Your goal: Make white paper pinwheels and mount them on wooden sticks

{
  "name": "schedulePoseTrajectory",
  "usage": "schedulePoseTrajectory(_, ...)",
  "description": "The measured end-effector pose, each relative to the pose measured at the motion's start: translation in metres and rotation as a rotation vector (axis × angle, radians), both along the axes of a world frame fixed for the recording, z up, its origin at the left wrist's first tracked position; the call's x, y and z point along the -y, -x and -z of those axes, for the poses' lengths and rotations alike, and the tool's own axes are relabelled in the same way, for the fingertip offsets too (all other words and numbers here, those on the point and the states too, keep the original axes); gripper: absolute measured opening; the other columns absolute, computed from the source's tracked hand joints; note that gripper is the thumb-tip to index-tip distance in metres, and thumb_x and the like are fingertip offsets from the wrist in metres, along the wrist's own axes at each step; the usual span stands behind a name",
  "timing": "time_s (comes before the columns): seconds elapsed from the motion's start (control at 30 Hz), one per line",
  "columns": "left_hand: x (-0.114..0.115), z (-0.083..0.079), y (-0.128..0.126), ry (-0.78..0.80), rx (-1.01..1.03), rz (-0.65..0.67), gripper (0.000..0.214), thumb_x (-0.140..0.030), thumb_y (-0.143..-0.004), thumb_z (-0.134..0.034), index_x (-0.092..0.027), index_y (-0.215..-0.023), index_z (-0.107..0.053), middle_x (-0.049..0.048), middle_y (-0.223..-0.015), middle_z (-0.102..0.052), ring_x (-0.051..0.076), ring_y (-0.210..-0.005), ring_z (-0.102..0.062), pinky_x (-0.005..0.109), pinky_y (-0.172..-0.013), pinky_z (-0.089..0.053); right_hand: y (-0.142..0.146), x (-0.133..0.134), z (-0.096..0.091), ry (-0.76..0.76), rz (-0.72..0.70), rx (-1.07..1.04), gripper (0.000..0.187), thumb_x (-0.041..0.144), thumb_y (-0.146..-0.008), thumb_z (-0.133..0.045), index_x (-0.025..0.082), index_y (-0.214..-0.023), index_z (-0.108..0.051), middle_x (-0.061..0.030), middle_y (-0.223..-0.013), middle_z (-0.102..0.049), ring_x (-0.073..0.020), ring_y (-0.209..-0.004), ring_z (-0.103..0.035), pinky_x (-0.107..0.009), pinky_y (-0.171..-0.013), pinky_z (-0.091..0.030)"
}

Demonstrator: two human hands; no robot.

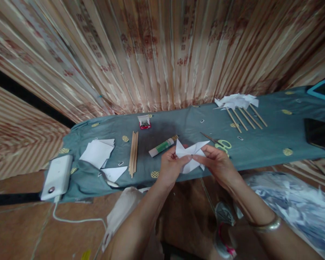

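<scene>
A white folded paper pinwheel (191, 150) is held up between both hands above the near edge of the cloth-covered table. My left hand (170, 167) grips its left side, thumb near the centre. From the right, my right hand (219, 162) pinches it, its thumb also close to the middle. Just behind my left hand lies a green and white glue stick (162, 146). Scissors (221, 144) with light green handles rest beyond my right hand. A bundle of thin wooden sticks (133, 153) lies to the left, with a small red and white box (144, 122) of dark little pieces behind it.
White paper squares (96, 153) and a folded sheet (115, 173) lie at left beside a white power bank (56, 177) with a cable. Several finished pinwheels on sticks (238, 102) lie at back right. A dark phone (319, 133) and blue-framed device (323, 90) sit far right.
</scene>
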State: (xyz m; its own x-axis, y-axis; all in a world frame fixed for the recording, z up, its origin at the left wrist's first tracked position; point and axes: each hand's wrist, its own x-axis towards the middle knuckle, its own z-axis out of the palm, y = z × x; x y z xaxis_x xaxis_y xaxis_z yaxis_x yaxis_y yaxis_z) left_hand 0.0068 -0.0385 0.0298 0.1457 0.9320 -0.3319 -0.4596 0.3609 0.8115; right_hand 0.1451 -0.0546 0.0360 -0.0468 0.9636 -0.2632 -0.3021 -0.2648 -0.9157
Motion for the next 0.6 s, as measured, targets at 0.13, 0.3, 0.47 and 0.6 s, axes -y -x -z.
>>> schedulePoseTrajectory(0.13,0.0004,0.0007,-0.0013,0.009,0.025,-0.006,0.042,-0.024,-0.043,-0.087,-0.015,-0.080,-0.069,-0.0018,-0.066,-0.068,0.011,-0.056,-0.057,0.024,-0.060,-0.045,0.0010,-0.0004,0.0009,-0.012,0.015,0.003,0.030,0.034,-0.057,-0.085,0.020,-0.078,-0.069,-0.0008,-0.078,-0.075,-0.0160,-0.064,-0.065,-0.027,-0.059,-0.050)
schedulePoseTrajectory(0.3,0.0021,0.0002,-0.0023,0.029,0.050,-0.006,0.041,-0.022,-0.046,-0.086,-0.015,-0.083,-0.069,-0.0007,-0.068,-0.069,0.011,-0.059,-0.059,0.024,-0.062,-0.046,0.0024,0.0000,-0.0009,0.003,0.015,-0.027,0.029,0.032,-0.056,-0.086,0.021,-0.076,-0.069,-0.0010,-0.084,-0.075,-0.0163,-0.069,-0.066,-0.028,-0.065,-0.051)
schedulePoseTrajectory(0.47,0.0034,-0.0014,-0.0024,0.038,0.067,0.005,0.044,-0.025,-0.045,-0.088,-0.015,-0.084,-0.069,-0.0011,-0.067,-0.069,0.010,-0.057,-0.059,0.023,-0.061,-0.046,0.0019,0.0004,-0.0018,0.007,0.015,-0.034,0.033,0.034,-0.055,-0.086,0.021,-0.081,-0.071,-0.0009,-0.084,-0.076,-0.0181,-0.074,-0.067,-0.028,-0.066,-0.053)
schedulePoseTrajectory(0.6,0.0032,-0.0002,-0.0025,0.036,0.051,0.009,0.045,-0.026,-0.045,-0.088,-0.015,-0.084,-0.070,-0.0003,-0.068,-0.070,0.011,-0.057,-0.059,0.024,-0.061,-0.046,0.0026,0.0006,-0.0026,0.012,0.019,-0.022,0.032,0.034,-0.052,-0.087,0.021,-0.075,-0.069,-0.0006,-0.084,-0.076,-0.0163,-0.070,-0.066,-0.026,-0.062,-0.052)
